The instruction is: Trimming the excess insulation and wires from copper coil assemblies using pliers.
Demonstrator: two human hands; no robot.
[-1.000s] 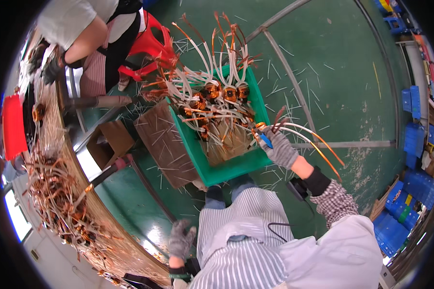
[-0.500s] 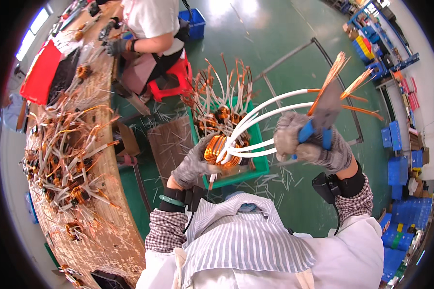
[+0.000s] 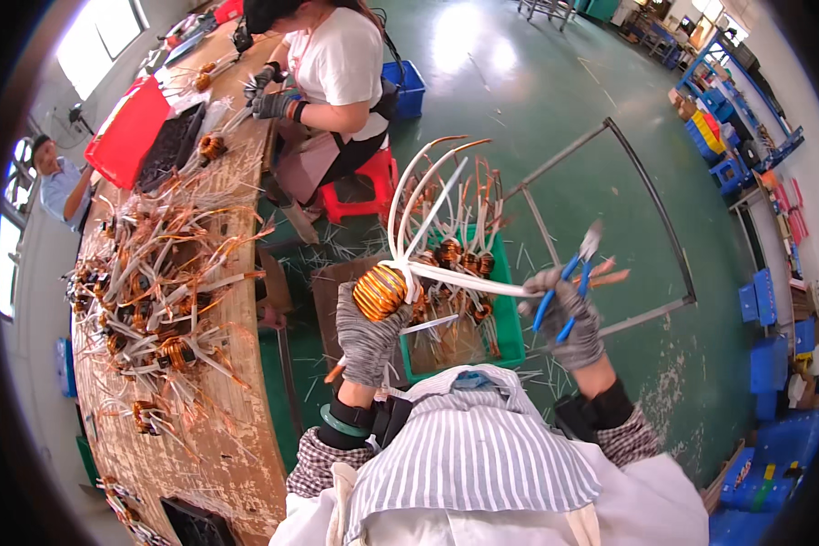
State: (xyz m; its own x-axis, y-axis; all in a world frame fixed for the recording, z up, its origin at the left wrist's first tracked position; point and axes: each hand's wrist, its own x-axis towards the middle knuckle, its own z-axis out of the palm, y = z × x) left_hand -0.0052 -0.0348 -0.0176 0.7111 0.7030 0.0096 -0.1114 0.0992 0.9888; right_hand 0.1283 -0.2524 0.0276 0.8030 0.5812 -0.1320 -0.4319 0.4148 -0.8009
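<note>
My left hand, in a grey knit glove, grips a ring-shaped coil wound with copper wire. Several white-sleeved leads rise from the coil and curve upward to bare copper ends. Other white leads run sideways to my right hand, also gloved, whose fingers close around them; copper ends stick out beyond it. Blue-handled pliers are held in that same hand, jaws pointing up and away. Below the held coil stands a green crate with several similar coils, their leads upright.
A wooden workbench on the left bears a heap of coils, a red bin and a black tray. A gloved co-worker sits on a red stool. A metal frame lies on the floor; offcuts are scattered around.
My left hand has shifted left with the coil, whose upper leads now point up instead of right. The pliers have dropped lower and away from the leads' copper ends.
</note>
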